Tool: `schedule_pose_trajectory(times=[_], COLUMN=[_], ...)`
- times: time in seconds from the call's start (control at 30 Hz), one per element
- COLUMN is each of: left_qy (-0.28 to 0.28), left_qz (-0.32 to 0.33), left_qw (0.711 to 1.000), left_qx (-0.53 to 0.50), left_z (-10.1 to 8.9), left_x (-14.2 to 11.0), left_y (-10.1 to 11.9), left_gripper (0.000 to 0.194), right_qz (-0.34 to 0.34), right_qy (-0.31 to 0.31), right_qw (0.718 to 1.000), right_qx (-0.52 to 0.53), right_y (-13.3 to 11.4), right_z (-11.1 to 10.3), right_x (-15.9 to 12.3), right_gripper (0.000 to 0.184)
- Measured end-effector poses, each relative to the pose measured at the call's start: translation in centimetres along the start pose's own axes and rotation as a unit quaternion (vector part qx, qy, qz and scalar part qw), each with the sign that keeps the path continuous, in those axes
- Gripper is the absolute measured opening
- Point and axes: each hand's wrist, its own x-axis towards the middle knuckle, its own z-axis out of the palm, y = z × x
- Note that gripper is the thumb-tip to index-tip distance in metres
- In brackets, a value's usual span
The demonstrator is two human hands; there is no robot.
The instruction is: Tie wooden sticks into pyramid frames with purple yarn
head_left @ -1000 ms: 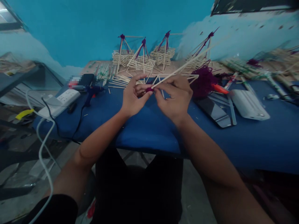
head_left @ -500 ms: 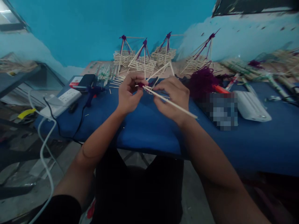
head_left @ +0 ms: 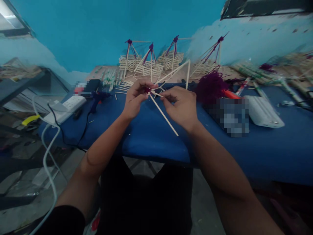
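My left hand (head_left: 135,98) is closed round the purple-bound joint of a bundle of thin wooden sticks (head_left: 164,114). Purple yarn (head_left: 147,89) shows between its thumb and fingers. One stick slants down toward me over the blue table, and others reach up and to the right, one with a second stick angled off its end. My right hand (head_left: 182,104) pinches the end of a short stick (head_left: 157,94) that runs out from the joint. Behind my hands stand several stick structures (head_left: 151,68) with stacked zigzag bases and purple-tied peaks.
The blue-covered table (head_left: 154,140) carries a glue gun (head_left: 97,98) and a white power strip (head_left: 62,109) with cables on the left. To the right lie purple yarn strands (head_left: 211,86), a blurred-out item (head_left: 232,117) and a white box-like device (head_left: 265,112). A blue wall (head_left: 97,29) rises behind.
The long stick has swung from pointing right, under my right hand, to pointing down toward me. My right hand now pinches a short stick, and the angled sticks behind stand higher.
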Motion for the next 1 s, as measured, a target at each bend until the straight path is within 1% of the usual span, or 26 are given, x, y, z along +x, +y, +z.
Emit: schedule_pose_trajectory(times=[0.1, 0.23, 0.3, 0.37, 0.43, 0.5, 0.63, 0.73, 0.77, 0.83, 0.93, 1.0], left_qy=[0.004, 0.0, -0.013, -0.017, -0.006, 0.009, 0.01, -0.004, -0.01, -0.018, -0.02, -0.023], left_qz=[-0.001, -0.021, -0.051, -0.097, -0.143, -0.172, -0.209, -0.219, -0.219, -0.217, -0.206, -0.197], left_qw=[1.0, 0.999, 0.998, 0.995, 0.989, 0.985, 0.978, 0.975, 0.975, 0.975, 0.977, 0.978], left_qx=[0.012, 0.027, 0.031, 0.032, 0.033, 0.032, 0.001, -0.027, -0.034, -0.048, -0.06, -0.061], left_z=[0.1, -0.1, -0.2, -0.3, -0.3, -0.3, 0.1, 0.6, 0.8, 1.1, 1.3, 1.4], left_x=[-0.1, -0.3, -0.4, -0.5, -0.7, -0.7, -0.9, -1.1, -1.1, -1.2, -1.3, -1.3], left_y=[-0.1, -0.5, -0.7, -0.9, -0.9, -0.7, -0.1, 0.2, 0.2, 0.3, 0.4, 0.3], left_gripper=[0.029, 0.03, 0.034, 0.04, 0.041, 0.036, 0.023, 0.023, 0.022, 0.016, 0.013, 0.013], right_qz=[0.012, 0.01, 0.019, 0.036, 0.054, 0.061, 0.038, 0.043, 0.052, 0.079, 0.121, 0.136], right_qy=[0.015, -0.024, -0.06, -0.097, -0.123, -0.128, -0.111, -0.091, -0.094, -0.12, -0.161, -0.162], right_qw=[1.0, 0.999, 0.996, 0.99, 0.983, 0.982, 0.989, 0.991, 0.99, 0.988, 0.979, 0.974], right_qx=[-0.002, -0.043, -0.069, -0.097, -0.122, -0.126, -0.087, -0.092, -0.089, -0.059, 0.023, 0.081], right_y=[0.5, 1.1, 1.2, 1.1, 1.0, 0.8, 0.5, 0.4, 0.3, 0.3, 0.7, 1.1], right_z=[0.1, -0.1, -0.5, -0.9, -1.1, -1.0, -0.2, 0.1, 0.1, 0.1, 0.0, 0.1], right_x=[0.0, 0.2, 0.3, 0.5, 0.5, 0.4, 0.1, -0.1, 0.0, 0.1, 0.4, 0.5], right_gripper=[0.017, 0.021, 0.025, 0.028, 0.031, 0.028, 0.025, 0.026, 0.026, 0.026, 0.026, 0.022])
